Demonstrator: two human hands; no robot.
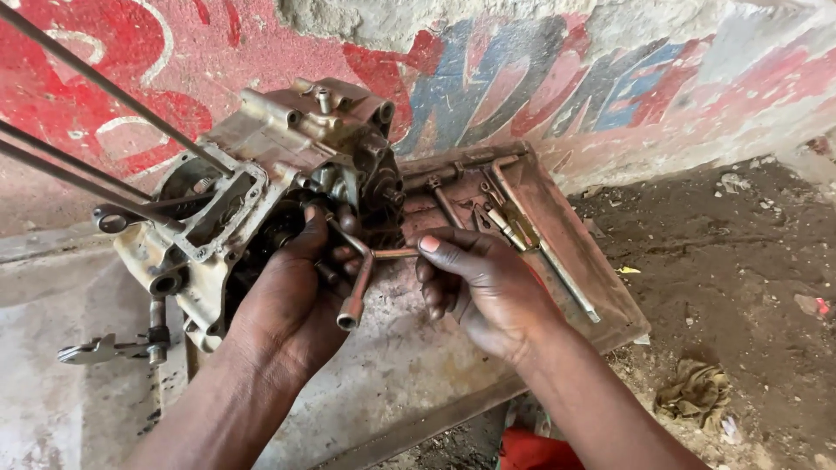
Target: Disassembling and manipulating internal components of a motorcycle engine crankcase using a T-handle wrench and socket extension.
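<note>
Standing against the painted wall at the back, the engine case is the biggest thing; it is grey, dirty metal and it rests on the left part of the concrete slab, tilted toward the person. Behind and right of it, a rusty flat tray lies near the right edge of the slab, with a long tool and some small parts on it. The left hand presses on the lower front of the engine case, fingers curled around the shaft of an L-shaped socket wrench, whose end goes into the case. The right hand pinches closed on the thin side arm of the same wrench, just beside the left fingers. A crumpled rag lies on the dirt at the right.
</note>
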